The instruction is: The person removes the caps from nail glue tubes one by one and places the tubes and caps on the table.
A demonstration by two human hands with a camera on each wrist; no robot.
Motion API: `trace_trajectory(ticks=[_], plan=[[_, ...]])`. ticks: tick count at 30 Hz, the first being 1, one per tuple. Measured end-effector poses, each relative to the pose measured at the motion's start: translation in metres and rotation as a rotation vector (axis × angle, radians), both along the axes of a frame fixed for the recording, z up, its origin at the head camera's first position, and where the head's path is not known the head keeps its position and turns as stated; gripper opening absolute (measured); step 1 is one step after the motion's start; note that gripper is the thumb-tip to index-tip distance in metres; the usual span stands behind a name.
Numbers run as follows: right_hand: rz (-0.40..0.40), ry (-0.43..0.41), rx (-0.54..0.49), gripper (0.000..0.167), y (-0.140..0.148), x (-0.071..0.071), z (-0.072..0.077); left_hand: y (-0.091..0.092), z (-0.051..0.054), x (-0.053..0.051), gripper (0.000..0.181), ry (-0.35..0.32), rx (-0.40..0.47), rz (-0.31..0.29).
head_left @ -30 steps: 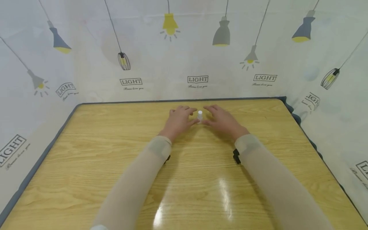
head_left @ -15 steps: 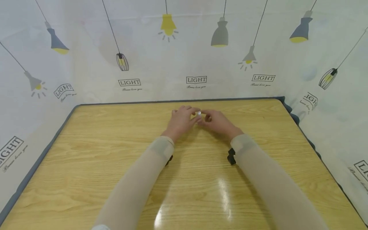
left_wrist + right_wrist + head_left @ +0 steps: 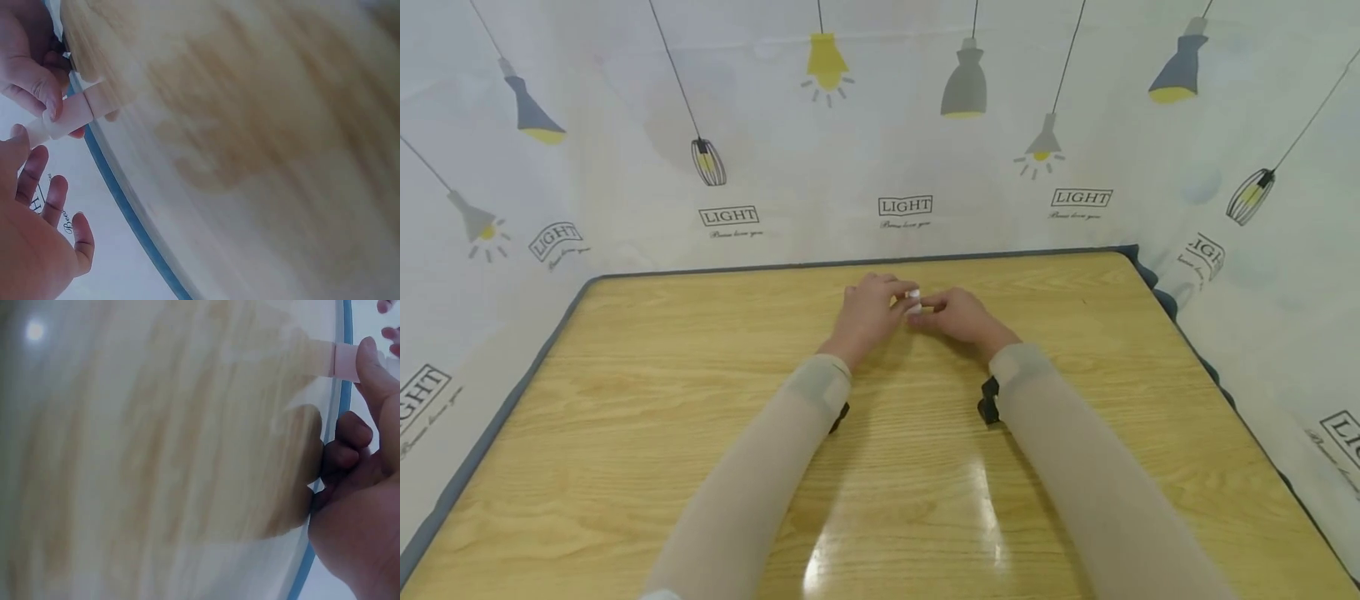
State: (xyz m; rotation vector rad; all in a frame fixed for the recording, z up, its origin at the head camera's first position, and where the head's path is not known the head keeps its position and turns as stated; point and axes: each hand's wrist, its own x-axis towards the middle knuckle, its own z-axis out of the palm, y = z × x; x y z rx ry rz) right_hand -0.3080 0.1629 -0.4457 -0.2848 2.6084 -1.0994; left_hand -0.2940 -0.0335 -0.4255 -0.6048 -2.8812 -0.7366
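a small white bottle point(image 3: 914, 307) stands upright on the wooden table point(image 3: 880, 467), near its far edge, between the fingertips of both hands. the right hand point(image 3: 961, 317) pinches the bottle's body, with the thumb lying along the near side, a little above the base; its other fingers are curled in, the lower ones close to the tabletop. the left hand point(image 3: 868, 307) has thumb and index finger closed in at the upper end, around the narrower cap point(image 3: 37, 132), with little gap left between them; its remaining fingers are half bent, spread apart and hold nothing. how firmly the left fingertips press cannot be told.

a second ago the right hand's fingers stood well parted, its index finger clear of the bottle; now that finger is down against the body and the hand is drawn in. half a second ago the same finger sat up by the cap. the left hand stays much as it was, and the bottle remains upright between the two.
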Motion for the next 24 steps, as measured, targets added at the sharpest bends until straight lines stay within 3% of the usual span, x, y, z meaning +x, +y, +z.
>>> trace_trajectory(ticks=[6,16,24], plan=[[-0.039,0.004,-0.020,0.055,0.0007,-0.0009,-0.0006,0.0017,0.0043,0.0000,0.031,-0.027,0.026,0.012],[-0.048,0.062,0.002,0.053,0.0007,0.0032,-0.0051,0.0035,0.0089,-0.0013,0.033,-0.115,0.050,0.093],[-0.047,0.078,0.007,0.051,0.0004,0.0020,-0.0072,0.0052,0.0079,-0.0013,0.035,-0.108,0.055,0.146]])
